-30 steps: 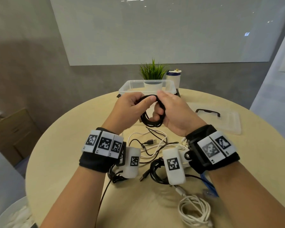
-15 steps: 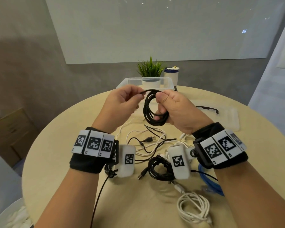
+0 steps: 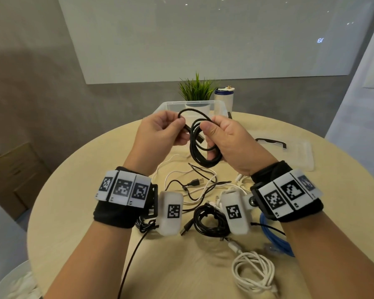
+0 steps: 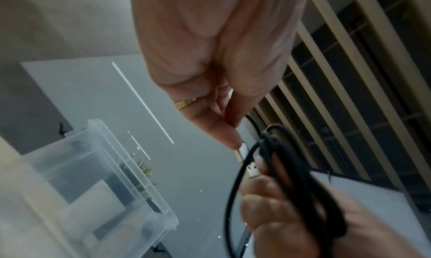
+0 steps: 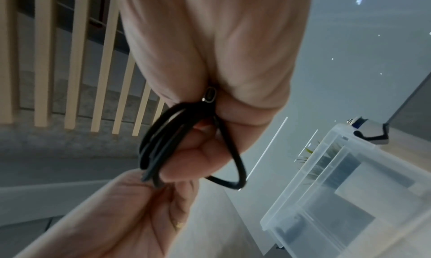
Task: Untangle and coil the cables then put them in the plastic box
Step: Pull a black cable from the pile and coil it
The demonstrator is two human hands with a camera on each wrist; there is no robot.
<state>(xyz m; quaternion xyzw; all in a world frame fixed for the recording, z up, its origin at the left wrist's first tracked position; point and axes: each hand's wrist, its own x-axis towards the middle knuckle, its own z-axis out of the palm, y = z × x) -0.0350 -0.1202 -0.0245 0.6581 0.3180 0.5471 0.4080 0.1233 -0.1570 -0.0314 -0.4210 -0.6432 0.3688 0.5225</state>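
Head view: the right hand (image 3: pixel 231 145) clasps a coiled black cable (image 3: pixel 200 147) at the bundle's 3 o'clock; the left hand (image 3: pixel 162 131) pinches its loose end at 10 o'clock. Held above the table (image 3: pixel 73 190), the cable looks light, limp and springy, likely to uncoil, so grip across all loops. At 12 o'clock beyond waits the plastic box (image 3: pixel 166 105); tangled cables (image 3: pixel 194 186) lie at 6 o'clock.

left hand (image 3: pixel 162 130) pinching, right hand (image 3: pixel 229 143) gripping
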